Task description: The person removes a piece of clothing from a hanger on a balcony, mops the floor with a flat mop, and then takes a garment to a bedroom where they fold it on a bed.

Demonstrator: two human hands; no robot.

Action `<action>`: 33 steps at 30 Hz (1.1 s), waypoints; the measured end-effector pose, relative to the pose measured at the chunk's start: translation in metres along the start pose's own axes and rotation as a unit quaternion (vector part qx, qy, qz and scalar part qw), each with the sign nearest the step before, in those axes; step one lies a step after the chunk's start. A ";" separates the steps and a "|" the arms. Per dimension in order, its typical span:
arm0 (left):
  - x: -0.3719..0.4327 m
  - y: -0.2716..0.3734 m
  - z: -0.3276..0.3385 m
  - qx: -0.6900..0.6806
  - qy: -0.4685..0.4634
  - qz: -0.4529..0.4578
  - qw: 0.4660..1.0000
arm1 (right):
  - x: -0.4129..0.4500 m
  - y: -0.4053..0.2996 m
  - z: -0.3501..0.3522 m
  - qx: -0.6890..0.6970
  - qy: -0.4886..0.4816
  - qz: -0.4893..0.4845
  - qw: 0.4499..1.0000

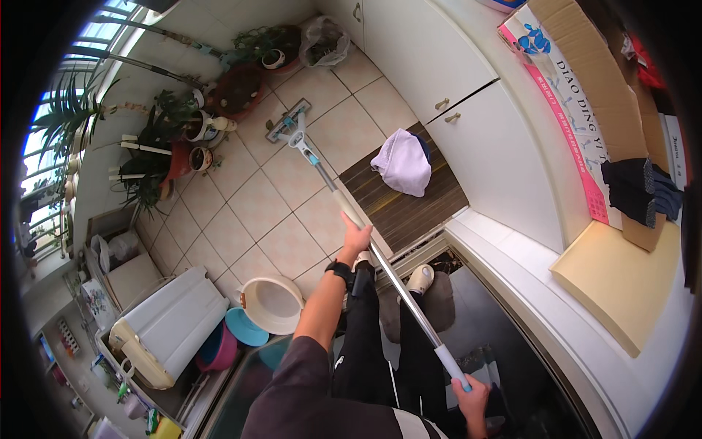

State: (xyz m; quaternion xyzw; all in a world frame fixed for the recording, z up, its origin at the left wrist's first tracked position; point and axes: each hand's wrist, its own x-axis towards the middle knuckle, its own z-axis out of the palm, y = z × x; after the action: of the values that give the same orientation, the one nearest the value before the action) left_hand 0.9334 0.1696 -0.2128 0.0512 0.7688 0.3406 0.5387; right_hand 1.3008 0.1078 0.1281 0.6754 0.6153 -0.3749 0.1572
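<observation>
A long-handled squeeze mop [408, 296] runs diagonally across the view, its wide head resting on the tiled floor [263, 192]. My left hand [356, 238], with a black watch on the wrist, is closed around the cream grip partway up the pole. My right hand [473, 396] holds the pale grip at the pole's near end. Right of the mop pole, a pale lilac cloth [403, 164] lies heaped on a dark striped mat [367, 192]; something dark blue shows at its edge.
Potted plants [238, 90] line the wall beneath the window at upper left. White cabinets [493, 159] stand right of the mat. A washing machine [175, 318], a cream basin [272, 304] and a blue basin [247, 326] are at lower left. A door track [419, 247] crosses near my feet.
</observation>
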 end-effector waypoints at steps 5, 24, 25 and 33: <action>-0.028 -0.060 0.034 0.142 0.046 0.020 0.989 | -0.006 0.077 -0.013 0.066 -0.039 0.016 0.997; 0.049 -0.047 -0.043 0.011 0.018 -0.006 1.000 | 0.029 -0.006 0.035 0.084 -0.050 -0.042 0.994; 0.048 -0.023 -0.056 0.016 0.028 0.008 0.999 | 0.031 -0.027 0.034 0.105 -0.052 -0.042 0.992; -0.138 -0.085 0.061 0.092 -0.086 -0.008 0.992 | -0.110 0.166 -0.012 0.106 -0.053 0.115 0.986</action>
State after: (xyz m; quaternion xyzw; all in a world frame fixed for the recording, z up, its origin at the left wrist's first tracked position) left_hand 1.0679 0.0721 -0.1638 0.1229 0.7484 0.2584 0.5984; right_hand 1.4661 0.0053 0.1715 0.7336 0.4812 -0.4529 0.1586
